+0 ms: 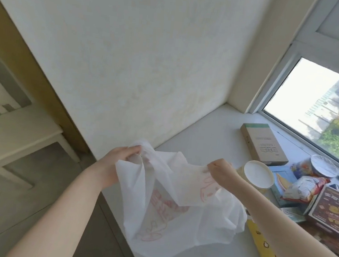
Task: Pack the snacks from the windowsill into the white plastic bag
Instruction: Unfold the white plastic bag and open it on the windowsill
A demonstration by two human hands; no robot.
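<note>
A white plastic bag (178,217) with pink print hangs over the windowsill's (212,130) near edge, held up by both hands. My left hand (119,162) grips its left handle; my right hand (221,171) pinches the right side of its mouth, pulling it apart. Snacks lie in a pile at the right: a brown flat box (264,144), a round white-lidded tub (258,176), a foil-lidded cup (323,168), a red-and-white packet (306,190), a dark red box (331,210), a blue box (280,182) and a long yellow packet (266,255) under my right forearm.
The window (317,106) runs along the sill's far right side. A white wall (129,61) closes the sill at the back. A pale chair or small table (17,133) stands on the grey floor (20,207) to the left.
</note>
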